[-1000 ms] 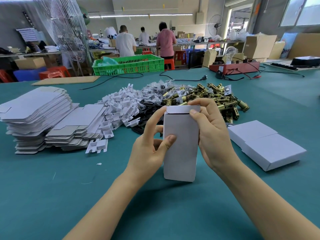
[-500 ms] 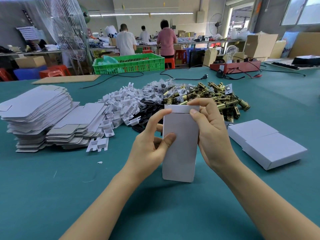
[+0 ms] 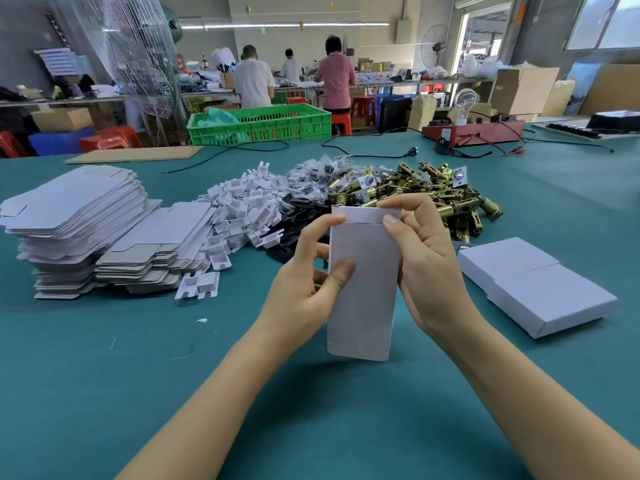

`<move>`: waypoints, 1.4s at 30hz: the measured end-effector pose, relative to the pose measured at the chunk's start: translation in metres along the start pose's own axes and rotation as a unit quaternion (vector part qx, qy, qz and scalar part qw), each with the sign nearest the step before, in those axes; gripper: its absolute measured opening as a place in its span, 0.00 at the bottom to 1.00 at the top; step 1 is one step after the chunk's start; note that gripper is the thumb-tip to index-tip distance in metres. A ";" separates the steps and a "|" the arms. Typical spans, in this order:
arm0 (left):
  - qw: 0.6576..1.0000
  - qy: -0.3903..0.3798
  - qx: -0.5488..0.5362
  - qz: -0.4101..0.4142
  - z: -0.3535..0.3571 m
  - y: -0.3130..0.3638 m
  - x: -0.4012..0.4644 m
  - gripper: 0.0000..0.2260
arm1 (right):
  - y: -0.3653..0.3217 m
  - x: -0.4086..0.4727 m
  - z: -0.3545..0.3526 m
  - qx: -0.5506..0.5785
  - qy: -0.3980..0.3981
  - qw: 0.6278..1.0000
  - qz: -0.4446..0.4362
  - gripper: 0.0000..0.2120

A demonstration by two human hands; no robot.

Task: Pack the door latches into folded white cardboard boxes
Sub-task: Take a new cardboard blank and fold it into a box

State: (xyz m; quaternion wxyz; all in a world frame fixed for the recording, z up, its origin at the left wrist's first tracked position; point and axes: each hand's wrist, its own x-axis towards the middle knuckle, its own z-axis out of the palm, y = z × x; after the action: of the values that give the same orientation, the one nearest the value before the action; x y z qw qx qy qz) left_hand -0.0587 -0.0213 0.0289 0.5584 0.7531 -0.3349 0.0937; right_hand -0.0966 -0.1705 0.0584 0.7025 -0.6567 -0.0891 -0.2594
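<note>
One upright plain white box

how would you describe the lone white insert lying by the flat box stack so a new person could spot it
On the teal table, find the stack of flat boxes at the left. At its near right corner one white insert lies flat on the cloth, apart from the insert pile farther back: it is the only loose one there.

Upright white cardboard box sitting centre over the teal table. Heap of brass door latches lying at 12 o'clock behind it. Tall stack of flat white box blanks lying at 9 o'clock. Two closed white boxes resting at 3 o'clock. Pile of small white plastic inserts lying at 11 o'clock.
</note>
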 end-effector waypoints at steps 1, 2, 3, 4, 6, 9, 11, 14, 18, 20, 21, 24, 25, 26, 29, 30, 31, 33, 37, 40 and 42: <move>1.000 0.002 -0.005 -0.002 0.001 0.001 0.000 0.20 | -0.001 0.000 0.000 0.001 -0.001 1.000 0.000 0.09; 1.000 0.005 -0.012 -0.003 0.002 0.002 0.000 0.19 | -0.001 0.000 0.001 0.003 -0.001 1.000 0.001 0.09; 1.000 0.008 -0.021 -0.006 0.003 0.003 0.000 0.19 | -0.001 -0.001 0.001 0.004 -0.002 1.000 0.000 0.09; 0.999 0.011 -0.031 -0.009 0.003 0.004 0.000 0.18 | -0.002 -0.001 0.001 0.003 -0.003 1.000 -0.001 0.09; 0.999 0.013 -0.047 -0.018 0.004 0.005 0.001 0.17 | -0.002 -0.001 0.001 -0.001 -0.005 1.000 -0.003 0.09; 0.998 0.011 -0.053 -0.030 0.004 0.007 0.001 0.18 | -0.002 0.000 0.000 0.001 -0.014 1.000 -0.004 0.09; 0.998 0.010 -0.055 -0.039 0.003 0.009 0.001 0.18 | -0.002 0.000 0.000 0.001 -0.019 1.000 -0.005 0.10; 0.997 0.009 -0.054 -0.050 0.003 0.012 0.001 0.18 | -0.001 0.000 0.001 0.001 -0.022 1.000 -0.007 0.10; 0.997 0.015 -0.054 -0.053 0.004 0.014 0.002 0.17 | 0.003 0.000 -0.001 -0.016 -0.014 1.000 -0.012 0.11; 0.998 0.025 -0.040 -0.034 0.004 0.014 0.003 0.15 | 0.004 0.000 -0.001 -0.020 -0.010 1.000 -0.017 0.10; 0.999 0.032 -0.034 -0.023 0.004 0.014 0.003 0.14 | 0.003 0.000 0.000 -0.021 -0.010 1.000 -0.021 0.08; 0.998 0.052 -0.042 -0.015 0.004 0.015 0.005 0.12 | 0.003 0.000 0.001 -0.041 -0.013 0.998 -0.039 0.05; 0.997 0.060 -0.051 -0.014 0.006 0.015 0.006 0.12 | 0.003 0.000 0.000 -0.051 -0.012 0.997 -0.048 0.06; 0.995 0.073 -0.060 -0.011 0.008 0.017 0.006 0.10 | 0.003 0.000 0.000 -0.061 -0.010 0.996 -0.058 0.07; 0.985 0.130 -0.108 -0.028 0.018 0.023 0.011 0.04 | 0.004 -0.001 0.001 -0.084 -0.011 0.993 -0.081 0.10; 0.980 0.145 -0.125 -0.050 0.021 0.026 0.014 0.04 | 0.004 -0.002 0.003 -0.091 -0.010 0.992 -0.086 0.10; 0.976 0.154 -0.139 -0.068 0.023 0.028 0.017 0.05 | 0.004 -0.002 0.004 -0.098 -0.007 0.991 -0.088 0.10; 0.972 0.160 -0.153 -0.080 0.024 0.031 0.022 0.05 | 0.004 -0.002 0.004 -0.102 -0.001 0.991 -0.086 0.11; 0.975 0.162 -0.143 -0.054 0.029 0.035 0.025 0.06 | 0.003 -0.002 0.002 -0.093 0.015 0.992 -0.080 0.10; 0.971 0.189 -0.138 -0.042 0.034 0.037 0.025 0.09 | 0.002 -0.003 0.005 -0.097 0.021 0.991 -0.092 0.10; 0.967 0.199 -0.150 -0.046 0.035 0.036 0.025 0.09 | 0.002 -0.004 0.006 -0.094 0.020 0.991 -0.097 0.10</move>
State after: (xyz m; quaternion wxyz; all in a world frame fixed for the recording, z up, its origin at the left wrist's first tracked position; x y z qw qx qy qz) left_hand -0.0699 -0.0681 0.0571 0.7244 0.6411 -0.1927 0.1646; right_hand -0.0973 -0.1634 0.0554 0.6107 -0.7027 -0.1133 -0.3470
